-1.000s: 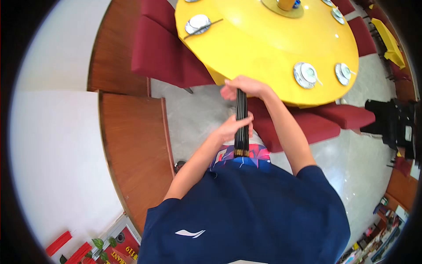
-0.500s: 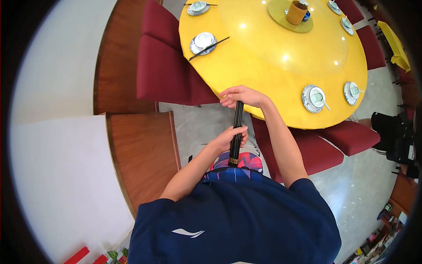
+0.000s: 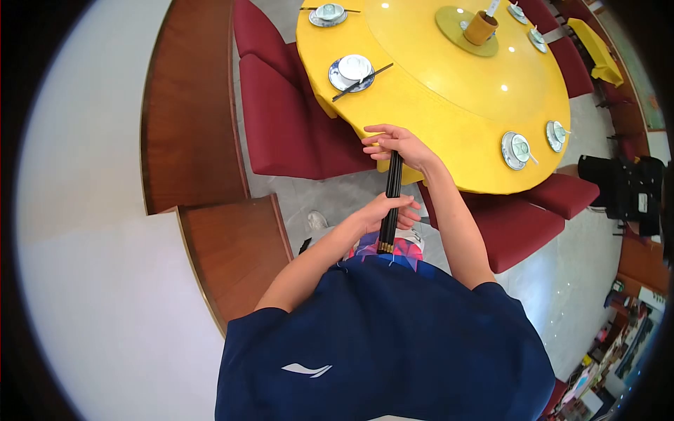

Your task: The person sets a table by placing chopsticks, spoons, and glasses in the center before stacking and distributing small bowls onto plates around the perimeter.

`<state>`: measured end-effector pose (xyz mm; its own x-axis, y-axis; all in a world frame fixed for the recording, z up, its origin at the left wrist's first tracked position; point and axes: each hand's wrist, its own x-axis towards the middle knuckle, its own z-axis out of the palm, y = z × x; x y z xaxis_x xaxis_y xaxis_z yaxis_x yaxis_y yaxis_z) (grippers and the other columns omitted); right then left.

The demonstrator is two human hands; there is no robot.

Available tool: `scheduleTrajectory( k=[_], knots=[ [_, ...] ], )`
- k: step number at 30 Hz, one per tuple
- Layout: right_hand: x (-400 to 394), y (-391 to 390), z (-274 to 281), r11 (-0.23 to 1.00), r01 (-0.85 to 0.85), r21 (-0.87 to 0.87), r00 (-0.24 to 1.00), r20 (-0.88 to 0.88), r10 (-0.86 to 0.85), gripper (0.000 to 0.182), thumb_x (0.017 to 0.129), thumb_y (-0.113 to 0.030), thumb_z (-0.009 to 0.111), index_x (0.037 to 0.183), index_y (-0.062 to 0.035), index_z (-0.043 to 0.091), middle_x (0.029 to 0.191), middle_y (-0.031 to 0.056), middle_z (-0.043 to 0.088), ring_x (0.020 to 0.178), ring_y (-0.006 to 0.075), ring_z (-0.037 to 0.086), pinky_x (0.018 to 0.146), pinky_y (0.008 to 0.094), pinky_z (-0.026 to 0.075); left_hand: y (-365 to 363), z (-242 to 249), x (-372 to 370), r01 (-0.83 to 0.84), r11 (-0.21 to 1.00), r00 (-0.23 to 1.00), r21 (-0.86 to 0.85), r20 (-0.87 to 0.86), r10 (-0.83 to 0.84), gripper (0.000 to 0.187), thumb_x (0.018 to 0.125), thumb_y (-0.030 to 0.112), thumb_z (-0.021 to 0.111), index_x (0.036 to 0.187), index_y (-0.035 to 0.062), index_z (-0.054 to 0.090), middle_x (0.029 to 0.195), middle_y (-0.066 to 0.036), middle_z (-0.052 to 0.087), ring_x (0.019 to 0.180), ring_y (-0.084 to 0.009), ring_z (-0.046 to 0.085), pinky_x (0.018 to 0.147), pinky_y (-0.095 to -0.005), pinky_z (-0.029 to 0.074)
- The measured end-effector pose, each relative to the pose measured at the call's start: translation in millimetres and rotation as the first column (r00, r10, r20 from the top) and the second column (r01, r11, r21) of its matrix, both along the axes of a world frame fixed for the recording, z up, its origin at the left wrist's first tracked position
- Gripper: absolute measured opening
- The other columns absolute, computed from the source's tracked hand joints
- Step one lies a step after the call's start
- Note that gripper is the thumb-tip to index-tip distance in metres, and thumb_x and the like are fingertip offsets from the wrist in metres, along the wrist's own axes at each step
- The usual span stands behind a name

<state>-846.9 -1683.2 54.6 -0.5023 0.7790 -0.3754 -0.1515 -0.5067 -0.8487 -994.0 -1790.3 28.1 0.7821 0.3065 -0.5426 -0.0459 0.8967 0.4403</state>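
Note:
A bundle of black chopsticks with gold-coloured ends stands out in front of my body. My left hand grips it around the middle, thumb across the front and some fingers loosened. At the upper end, my right hand touches the bundle with its palm and thumb, its fingers spread toward the left. Just beyond my hands is the edge of the round table with a yellow cloth. A plate with a white bowl has black chopsticks laid across it. Another place setting is at the right.
Dark red chairs stand left and right of my hands. On the turntable is a wooden holder. Brown wooden panels border the left side. A person in black is at the far right.
The table and chairs have shifted in view. Fingers of my left hand have loosened and extended. My right hand's fingers are more spread above the bundle.

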Motion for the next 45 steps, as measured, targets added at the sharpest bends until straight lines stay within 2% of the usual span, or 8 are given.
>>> scheduleTrajectory(
  k=[7,13,16,20,26,31,40,45],
  knots=[
    [-86,-12,3,0.96,0.271,-0.067,0.954,-0.111,-0.277,0.04,0.097,-0.009,0.051,0.135,0.0028,0.045,0.125,0.0209,0.057,0.112,0.027,0.061,0.095,0.0346,0.052,17,-6,-82,0.121,0.993,0.987,-0.013,0.11,-0.119,0.043,0.094,0.029,0.06,0.124,-0.0014,0.057,0.098,-0.016,0.069,0.082,-0.0225,0.07,0.075,-0.0362,0.059],
    [-105,-22,-51,0.77,0.552,-0.32,0.747,-0.223,-0.627,0.047,0.102,-0.033,0.044,0.134,0.0017,0.045,0.125,0.0193,0.058,0.113,0.0274,0.059,0.095,0.0375,0.05,57,-22,-137,-0.05,0.991,0.97,-0.122,0.232,0.077,0.042,0.098,0.028,0.054,0.129,-0.0006,0.053,0.116,-0.019,0.065,0.103,-0.0267,0.066,0.09,-0.045,0.054],
    [-97,-19,-109,0.566,0.699,-0.438,0.574,-0.129,-0.809,0.05,0.101,-0.039,0.043,0.132,0.0004,0.047,0.125,0.0193,0.058,0.113,0.027,0.059,0.092,0.0362,0.05,93,-31,-167,-0.245,0.95,0.943,-0.193,0.181,0.28,0.042,0.099,0.029,0.051,0.13,0.0014,0.052,0.124,-0.016,0.061,0.11,-0.0251,0.063,0.093,-0.0467,0.052],
    [-111,24,-155,0.497,0.672,-0.549,0.515,-0.137,-0.846,0.046,0.1,-0.035,0.047,0.131,-0.001,0.048,0.126,0.019,0.058,0.112,0.0264,0.059,0.091,0.0359,0.05,144,-25,-197,-0.393,0.904,0.906,-0.168,0.096,0.411,0.04,0.101,0.029,0.048,0.131,0.0019,0.051,0.131,-0.016,0.057,0.12,-0.0266,0.056,0.1,-0.0491,0.047],
    [-151,126,-203,0.531,0.661,-0.531,0.613,-0.027,-0.789,0.052,0.092,-0.029,0.064,0.133,-0.0024,0.046,0.128,0.0185,0.055,0.113,0.0293,0.057,0.092,0.0409,0.049,199,-13,-223,-0.468,0.881,0.883,-0.066,-0.056,0.465,0.04,0.101,0.029,0.047,0.131,0.0019,0.051,0.134,-0.016,0.054,0.125,-0.028,0.052,0.103,-0.0498,0.044],
    [-157,186,-211,0.53,0.664,-0.528,0.638,0.031,-0.769,0.055,0.091,-0.032,0.066,0.131,-0.0013,0.046,0.129,0.0183,0.053,0.117,0.03,0.055,0.095,0.0443,0.048,220,-15,-229,-0.541,0.84,0.836,-0.043,-0.143,0.53,0.042,0.101,0.028,0.048,0.131,-0.0001,0.05,0.134,-0.018,0.054,0.125,-0.0285,0.053,0.104,-0.0477,0.045],
    [-161,204,-226,0.444,0.709,-0.548,0.578,0.091,-0.811,0.032,0.091,-0.028,0.068,0.109,-0.0042,0.057,0.108,0.0103,0.062,0.105,0.0251,0.062,0.087,0.0419,0.049,241,-25,-225,-0.441,0.896,0.89,-0.056,-0.154,0.428,0.041,0.1,0.026,0.051,0.131,-0.0006,0.05,0.133,-0.019,0.053,0.124,-0.0304,0.053,0.106,-0.0475,0.043],
    [-164,190,-220,0.456,0.747,-0.484,0.562,0.094,-0.822,0.023,0.092,-0.026,0.066,0.103,-0.0068,0.06,0.1,0.0067,0.067,0.096,0.0181,0.065,0.081,0.0315,0.049,282,-24,-231,-0.336,0.941,0.93,-0.033,-0.168,0.326,0.042,0.099,0.025,0.053,0.132,0.0005,0.049,0.133,-0.019,0.053,0.123,-0.03,0.054,0.105,-0.0479,0.044]
  ],
)
